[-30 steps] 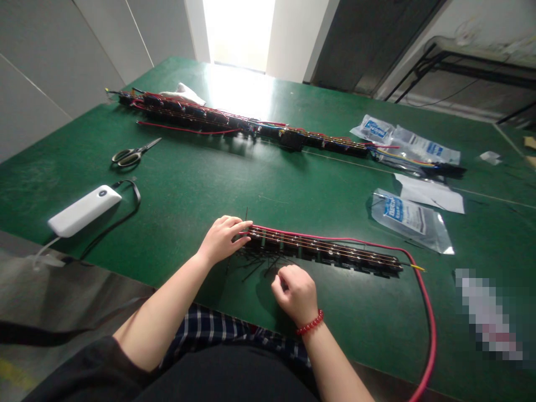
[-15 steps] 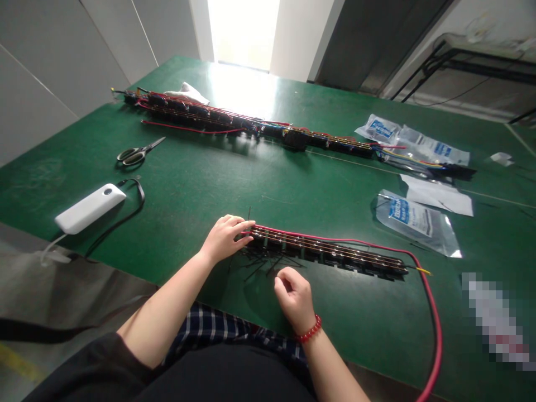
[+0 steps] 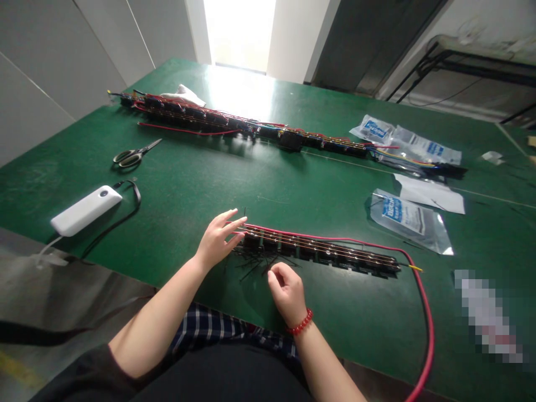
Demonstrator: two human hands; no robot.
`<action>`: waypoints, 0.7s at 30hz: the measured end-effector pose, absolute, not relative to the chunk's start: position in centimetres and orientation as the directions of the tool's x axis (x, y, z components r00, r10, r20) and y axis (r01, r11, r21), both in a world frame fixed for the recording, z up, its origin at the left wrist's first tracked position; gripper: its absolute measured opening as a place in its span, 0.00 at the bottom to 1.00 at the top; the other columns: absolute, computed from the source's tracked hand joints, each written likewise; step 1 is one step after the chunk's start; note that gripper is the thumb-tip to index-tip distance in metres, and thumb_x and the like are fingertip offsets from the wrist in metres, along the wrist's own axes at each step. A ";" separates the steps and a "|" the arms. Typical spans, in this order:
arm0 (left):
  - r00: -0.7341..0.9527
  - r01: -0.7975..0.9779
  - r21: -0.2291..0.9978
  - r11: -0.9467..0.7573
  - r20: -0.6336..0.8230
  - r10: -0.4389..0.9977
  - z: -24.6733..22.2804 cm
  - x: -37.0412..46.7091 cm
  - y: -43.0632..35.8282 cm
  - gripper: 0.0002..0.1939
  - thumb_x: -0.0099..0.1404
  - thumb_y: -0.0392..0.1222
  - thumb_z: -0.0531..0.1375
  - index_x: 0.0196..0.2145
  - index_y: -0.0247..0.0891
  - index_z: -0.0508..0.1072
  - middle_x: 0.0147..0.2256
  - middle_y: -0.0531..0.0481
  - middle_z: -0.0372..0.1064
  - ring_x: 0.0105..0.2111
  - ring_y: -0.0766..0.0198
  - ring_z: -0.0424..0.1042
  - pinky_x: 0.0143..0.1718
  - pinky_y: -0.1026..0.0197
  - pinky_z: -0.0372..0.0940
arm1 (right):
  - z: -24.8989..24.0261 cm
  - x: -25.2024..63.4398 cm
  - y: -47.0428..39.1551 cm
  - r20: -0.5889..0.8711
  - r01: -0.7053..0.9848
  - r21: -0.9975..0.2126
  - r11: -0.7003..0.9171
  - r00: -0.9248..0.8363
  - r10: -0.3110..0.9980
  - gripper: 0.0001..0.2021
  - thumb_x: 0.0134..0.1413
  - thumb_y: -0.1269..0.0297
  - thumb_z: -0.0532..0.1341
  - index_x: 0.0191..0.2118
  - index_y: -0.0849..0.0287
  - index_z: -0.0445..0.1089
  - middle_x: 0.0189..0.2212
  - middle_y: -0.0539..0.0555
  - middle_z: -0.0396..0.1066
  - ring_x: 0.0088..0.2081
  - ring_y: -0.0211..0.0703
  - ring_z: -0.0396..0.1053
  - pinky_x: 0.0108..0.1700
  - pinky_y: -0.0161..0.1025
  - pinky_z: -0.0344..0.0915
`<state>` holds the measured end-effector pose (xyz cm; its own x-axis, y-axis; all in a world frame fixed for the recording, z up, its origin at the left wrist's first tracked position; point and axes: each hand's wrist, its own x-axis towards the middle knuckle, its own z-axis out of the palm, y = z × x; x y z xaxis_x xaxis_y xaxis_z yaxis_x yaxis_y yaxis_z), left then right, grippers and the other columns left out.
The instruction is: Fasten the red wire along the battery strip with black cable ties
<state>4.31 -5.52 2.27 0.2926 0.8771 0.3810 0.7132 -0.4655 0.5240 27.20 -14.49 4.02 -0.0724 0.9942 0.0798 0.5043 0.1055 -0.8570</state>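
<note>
A long black wired assembly (image 3: 322, 249) lies across the near table, thin bare wires running along its top. A thick red cable (image 3: 427, 312) follows its far edge and bends down at the right. My left hand (image 3: 215, 240) is at the assembly's left end, its fingers spread and nothing gripped in them. One thin black strip stands up by its fingertips. Loose thin black strips, apparently cable ties (image 3: 251, 265), lie in front of the assembly. Just right of them, my right hand (image 3: 288, 290) is closed with curled fingers; whatever it may hold is hidden.
Farther back lies a longer wired assembly (image 3: 201, 115). Scissors (image 3: 132, 158) and a white power bank (image 3: 86, 210) with a black cable are at the left. Clear plastic bags (image 3: 422, 226) and a white paper (image 3: 431, 193) lie at the right of the green table (image 3: 188, 173).
My left hand's fingers have spread and lifted slightly at the assembly's end. My right hand stays closed in nearly the same place. The whole view has shifted a little.
</note>
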 end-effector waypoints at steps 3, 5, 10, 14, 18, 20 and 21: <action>0.115 0.689 0.612 -0.388 0.437 0.892 3.5 5.2 -7.3 0.17 0.67 0.47 0.59 0.53 0.44 0.72 0.53 0.45 0.69 0.54 0.55 0.68 0.56 0.47 0.65 | 4.0 27.2 -14.4 0.078 0.476 -0.874 0.096 -0.058 0.995 0.11 0.59 0.62 0.56 0.26 0.57 0.65 0.23 0.48 0.64 0.25 0.36 0.62 0.29 0.33 0.59; 0.037 0.603 0.731 -0.319 0.374 0.927 4.3 6.3 -8.9 0.15 0.68 0.47 0.58 0.51 0.42 0.72 0.48 0.45 0.73 0.42 0.60 0.73 0.45 0.55 0.71 | 4.0 27.2 -14.4 0.080 0.454 -0.886 0.098 -0.058 0.995 0.10 0.60 0.60 0.57 0.29 0.57 0.67 0.25 0.49 0.67 0.26 0.36 0.64 0.30 0.33 0.61; 0.055 0.366 0.922 -0.130 0.118 0.991 5.2 9.7 -12.0 0.14 0.66 0.49 0.60 0.46 0.40 0.75 0.40 0.46 0.76 0.33 0.64 0.74 0.34 0.61 0.72 | 3.7 27.2 -14.4 0.080 0.417 -0.902 0.107 -0.080 0.994 0.09 0.61 0.60 0.57 0.32 0.57 0.70 0.27 0.51 0.70 0.27 0.37 0.66 0.31 0.34 0.63; 0.071 0.252 0.966 -0.054 0.037 0.997 4.6 11.0 -12.6 0.13 0.66 0.49 0.60 0.43 0.40 0.76 0.39 0.47 0.77 0.35 0.62 0.76 0.36 0.61 0.73 | 3.5 27.3 -14.4 0.087 0.416 -0.899 0.132 -0.127 0.988 0.09 0.61 0.60 0.58 0.33 0.56 0.71 0.28 0.51 0.71 0.28 0.37 0.67 0.31 0.34 0.64; 0.077 0.202 0.979 -0.031 0.016 0.997 4.3 11.1 -12.6 0.12 0.67 0.49 0.59 0.40 0.40 0.77 0.39 0.48 0.78 0.37 0.60 0.77 0.40 0.59 0.73 | 3.4 27.3 -14.4 0.097 0.435 -0.888 0.150 -0.143 0.985 0.09 0.61 0.60 0.57 0.34 0.56 0.71 0.28 0.51 0.72 0.28 0.37 0.67 0.32 0.34 0.64; 0.077 0.189 0.981 -0.035 0.020 0.997 4.4 11.2 -12.6 0.12 0.67 0.49 0.59 0.39 0.40 0.78 0.39 0.48 0.78 0.39 0.60 0.77 0.42 0.58 0.73 | 3.4 27.3 -14.4 0.097 0.460 -0.875 0.154 -0.145 0.985 0.09 0.61 0.59 0.57 0.34 0.56 0.72 0.29 0.52 0.72 0.29 0.38 0.67 0.32 0.34 0.64; 0.077 0.183 0.982 -0.035 0.021 0.997 4.5 11.2 -12.7 0.12 0.67 0.49 0.59 0.39 0.40 0.78 0.39 0.48 0.78 0.39 0.59 0.77 0.42 0.58 0.73 | 3.4 27.3 -14.4 0.095 0.474 -0.867 0.154 -0.145 0.985 0.09 0.61 0.59 0.57 0.34 0.56 0.72 0.29 0.52 0.73 0.29 0.38 0.68 0.32 0.34 0.64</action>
